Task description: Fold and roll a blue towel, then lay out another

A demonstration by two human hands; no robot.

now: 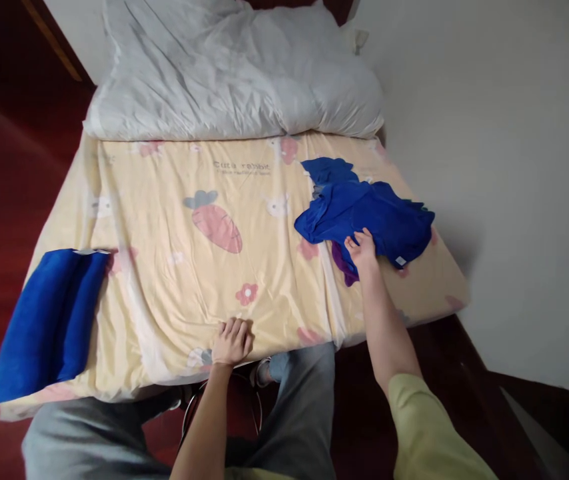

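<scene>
A crumpled blue cloth (364, 213) lies on the right side of the yellow carrot-print bed sheet (174, 267). My right hand (363, 253) reaches out and rests on the cloth's near edge, fingers curled onto the fabric. A bit of purple cloth (342, 265) peeks out beneath it, just left of that hand. My left hand (232, 341) rests on the sheet at the bed's near edge, fingers loosely curled, holding nothing. A folded blue towel (49, 323) lies on the near left corner of the bed.
A rumpled white duvet (234, 70) covers the far end of the bed. A pale wall (504, 167) runs along the right side. Dark red floor (9, 147) lies to the left. My grey-trousered legs (294, 413) are below the bed's near edge.
</scene>
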